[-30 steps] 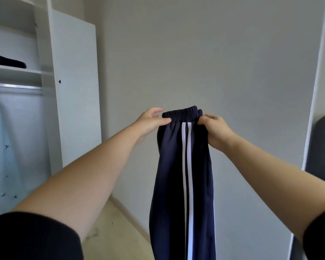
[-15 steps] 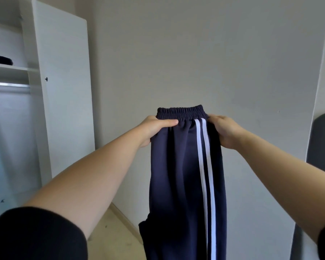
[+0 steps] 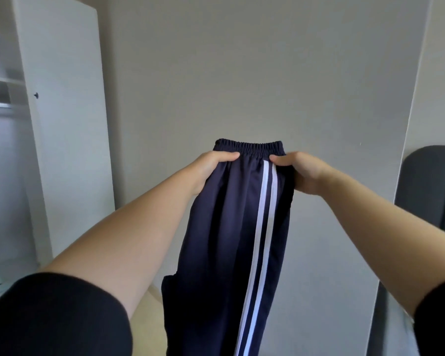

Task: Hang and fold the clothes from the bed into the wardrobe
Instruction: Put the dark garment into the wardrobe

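Two hands, left hand (image 3: 211, 168) and right hand (image 3: 302, 173), on navy trousers (image 3: 226, 227).

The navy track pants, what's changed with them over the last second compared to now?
The navy track pants turned, so the white stripes shifted from the middle toward the right hand, and the waistband spread wider. Left hand and right hand still grip just below the waistband; the pants still hang in the air.

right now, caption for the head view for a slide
Both hands hold navy striped track pants up by the waistband.
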{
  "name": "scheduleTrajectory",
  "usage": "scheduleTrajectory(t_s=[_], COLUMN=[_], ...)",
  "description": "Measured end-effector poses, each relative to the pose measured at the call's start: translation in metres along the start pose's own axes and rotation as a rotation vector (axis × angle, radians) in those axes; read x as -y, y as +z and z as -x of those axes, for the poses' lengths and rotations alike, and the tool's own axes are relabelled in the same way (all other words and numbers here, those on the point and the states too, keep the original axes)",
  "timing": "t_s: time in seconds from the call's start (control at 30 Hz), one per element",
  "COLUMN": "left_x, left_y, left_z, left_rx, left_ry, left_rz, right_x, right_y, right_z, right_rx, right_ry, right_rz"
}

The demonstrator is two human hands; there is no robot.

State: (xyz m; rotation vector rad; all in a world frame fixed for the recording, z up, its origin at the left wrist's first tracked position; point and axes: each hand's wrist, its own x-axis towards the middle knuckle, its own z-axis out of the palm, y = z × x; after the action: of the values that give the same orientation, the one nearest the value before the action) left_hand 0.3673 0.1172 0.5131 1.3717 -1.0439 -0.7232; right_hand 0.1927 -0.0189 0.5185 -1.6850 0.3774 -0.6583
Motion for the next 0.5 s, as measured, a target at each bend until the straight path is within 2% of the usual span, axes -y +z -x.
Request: scheduleTrajectory(t_s=[0.13,0.23,0.3,0.4,0.43,0.5], left_x=[0.0,-0.001,-0.003,-0.001,0.001,0.01], left_y=[0.002,0.006,0.006,0.008,0.013,0.025], left_z=[0.002,0.005,0.007,0.008,0.007,0.001], left_rx=[0.026,0.112,0.149,0.126,0.043,-0.249], left_ry=[-0.043,-0.063,-0.076,-0.054,-0.018,0.104], left_rz=[-0.052,-0.071,-0.083,-0.073,-0.096,-0.253], right_x=[0.021,0.035,0.041,0.045,0.044,0.04], right_y=[-0.012,-0.01,-0.008,-0.001,0.002,0.007], right_z=[0.008,0.017,0.02,0.021,0.02,0.019], right_rx=[0.173,0.331,0.349,0.206,0.115,-0.076], right_ry=[0.003,0.162,0.253,0.33,0.33,0.317], right_rz=[0.203,0.331,0.357,0.293,0.27,0.182])
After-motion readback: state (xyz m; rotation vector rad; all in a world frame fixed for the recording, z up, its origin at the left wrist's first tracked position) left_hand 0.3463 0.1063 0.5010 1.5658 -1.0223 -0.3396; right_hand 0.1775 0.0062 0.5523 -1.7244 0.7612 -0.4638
